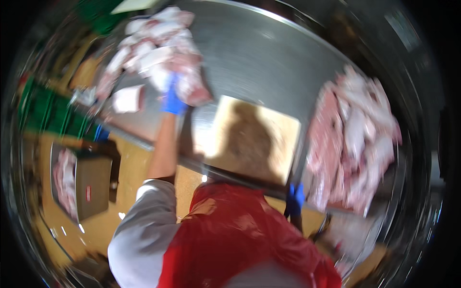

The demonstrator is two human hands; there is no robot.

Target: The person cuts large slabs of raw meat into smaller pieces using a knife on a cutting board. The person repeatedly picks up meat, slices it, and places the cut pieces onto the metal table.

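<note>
My left hand [174, 100], in a blue glove, reaches to the near end of a heap of pale, fatty meat pieces [156, 57] on the left of the metal table. Its fingers are blurred but appear closed against a pink piece of meat [193, 86]. A separate block of white fat or meat [128, 99] lies left of that hand. My right hand [295, 199], also blue-gloved, is low at the table's front edge, close to the right corner of a cutting board [283, 144]. Blur and shadow hide whether it holds anything. My shadow falls across the board.
Large raw meat slabs [355, 139] are heaped on the table's right side. Bare steel tabletop [259, 57] lies behind the board. On the floor at left stand a cardboard box [93, 187] with meat beside it and green crates [53, 108]. A clear plastic bag [348, 237] hangs at lower right.
</note>
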